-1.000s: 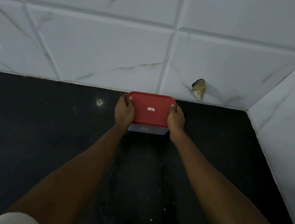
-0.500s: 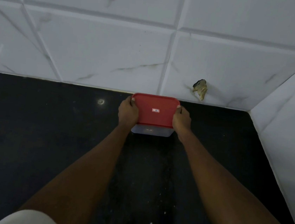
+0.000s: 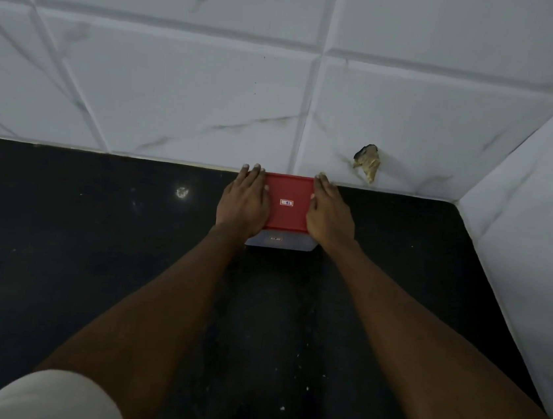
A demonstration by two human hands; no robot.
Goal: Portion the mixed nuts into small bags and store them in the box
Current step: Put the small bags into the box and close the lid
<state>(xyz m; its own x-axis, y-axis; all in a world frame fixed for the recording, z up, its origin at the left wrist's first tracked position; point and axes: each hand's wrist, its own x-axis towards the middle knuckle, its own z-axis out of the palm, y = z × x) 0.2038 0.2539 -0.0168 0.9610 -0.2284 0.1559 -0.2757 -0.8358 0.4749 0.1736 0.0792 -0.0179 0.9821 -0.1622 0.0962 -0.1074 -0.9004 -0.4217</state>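
A small clear plastic box with a red lid [image 3: 287,207] stands on the black counter [image 3: 92,240], pushed up against the tiled wall. My left hand [image 3: 245,199] lies flat on the lid's left side, fingers straight and pointing at the wall. My right hand [image 3: 330,212] lies flat on the lid's right side in the same way. A small white label shows on the lid between the hands. The box's contents are hidden by the lid; no bags or nuts are visible.
White marbled wall tiles [image 3: 195,96] run along the back and the right side [image 3: 540,239], forming a corner. A chipped hole with brownish debris [image 3: 367,161] is in the back wall just right of the box.
The box has slid away from me to the wall. Both hands left its sides, where they gripped it, and now lie flat on the lid.
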